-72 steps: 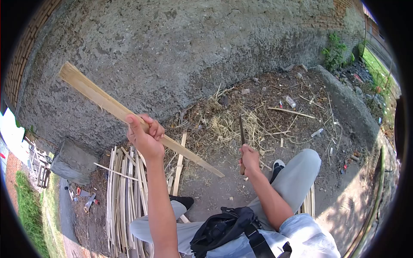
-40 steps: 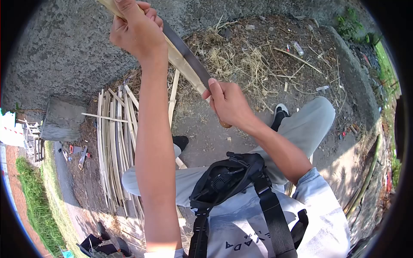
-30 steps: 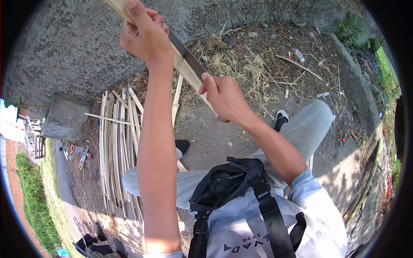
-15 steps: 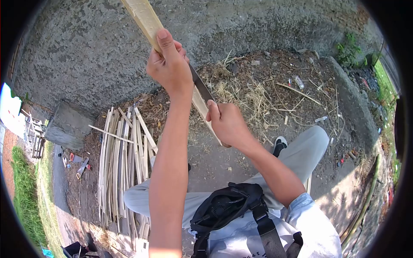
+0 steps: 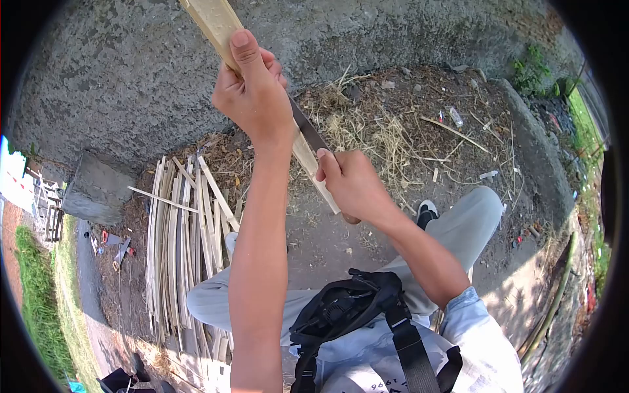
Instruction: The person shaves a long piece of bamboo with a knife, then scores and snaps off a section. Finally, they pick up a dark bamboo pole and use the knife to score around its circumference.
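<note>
A long pale bamboo strip [image 5: 213,23] runs from the top of the view down past both hands. My left hand [image 5: 252,95] is wrapped around its upper part, thumb lying along the top face. In my right hand [image 5: 352,185] is a knife [image 5: 308,128] with a dark, narrow blade, its rounded handle end showing below the fist. The blade lies alongside the lower part of the strip and points up toward my left hand. Its tip is hidden behind my left hand and wrist.
A pile of split bamboo strips [image 5: 173,242] lies on the ground at left, beside a concrete block [image 5: 98,190]. A handsaw [image 5: 121,254] rests farther left. Dry shavings [image 5: 386,141] and a plastic bottle [image 5: 455,116] lie before the rough wall [image 5: 157,72].
My left hand has shifted slightly up and left with the bamboo strip. My right hand, with the knife, has moved a little to the right. The view has tilted slightly.
</note>
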Available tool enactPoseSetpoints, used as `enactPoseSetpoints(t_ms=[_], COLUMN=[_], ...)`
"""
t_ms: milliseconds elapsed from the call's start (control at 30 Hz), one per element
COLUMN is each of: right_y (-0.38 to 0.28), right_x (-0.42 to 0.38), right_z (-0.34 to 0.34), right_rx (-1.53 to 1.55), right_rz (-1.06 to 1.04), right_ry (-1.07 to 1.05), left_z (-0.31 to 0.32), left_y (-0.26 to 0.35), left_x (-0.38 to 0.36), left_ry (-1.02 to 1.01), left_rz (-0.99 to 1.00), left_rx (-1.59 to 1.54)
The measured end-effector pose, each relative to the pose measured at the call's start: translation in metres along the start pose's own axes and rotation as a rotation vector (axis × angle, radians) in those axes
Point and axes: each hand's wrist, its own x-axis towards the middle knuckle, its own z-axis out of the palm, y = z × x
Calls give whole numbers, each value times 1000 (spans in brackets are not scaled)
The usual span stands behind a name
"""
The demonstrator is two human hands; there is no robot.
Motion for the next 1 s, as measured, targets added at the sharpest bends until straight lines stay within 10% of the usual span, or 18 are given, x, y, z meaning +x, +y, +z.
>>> enactPoseSetpoints(t_ms=[1000], right_y=[33], right_x=[-9], right_z=[6], right_rx=[96], right_rz=[107], right_ry=[-2], left_z=[9], left_y=[3], left_x=[-10], left_ry=[-11], left_rz=[45], left_rx=[28])
